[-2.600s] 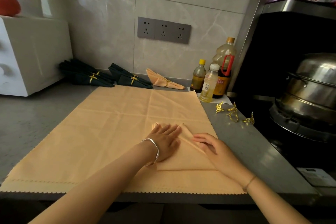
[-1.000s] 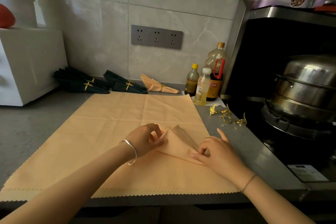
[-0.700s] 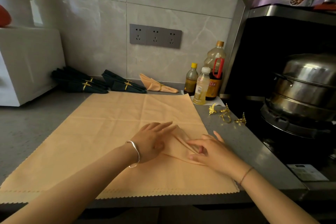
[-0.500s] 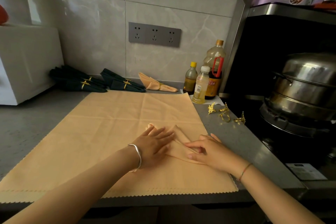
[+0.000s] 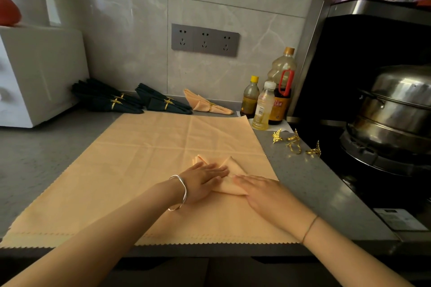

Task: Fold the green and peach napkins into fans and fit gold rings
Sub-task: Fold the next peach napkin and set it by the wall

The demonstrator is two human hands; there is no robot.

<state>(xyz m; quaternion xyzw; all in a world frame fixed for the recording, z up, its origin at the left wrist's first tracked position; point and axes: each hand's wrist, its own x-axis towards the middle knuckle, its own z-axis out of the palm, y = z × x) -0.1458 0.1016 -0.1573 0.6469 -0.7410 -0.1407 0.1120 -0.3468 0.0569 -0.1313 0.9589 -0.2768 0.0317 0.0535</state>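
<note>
A small folded peach napkin lies on a large peach cloth spread over the counter. My left hand presses flat on its left part, fingers straight. My right hand lies flat on its right lower part, palm down. Loose gold rings sit on the grey counter to the right of the cloth. Against the back wall lie ringed fans: dark green ones and a peach one.
Several oil and sauce bottles stand at the back right. A steel steamer pot sits on the dark stove at right. A white appliance fills the left. The counter's front edge runs just below the cloth.
Earlier both hands lifted and pinched a flap of the small napkin. Now the flap is down and both hands lie flat on it, the right hand's fingers uncurled.
</note>
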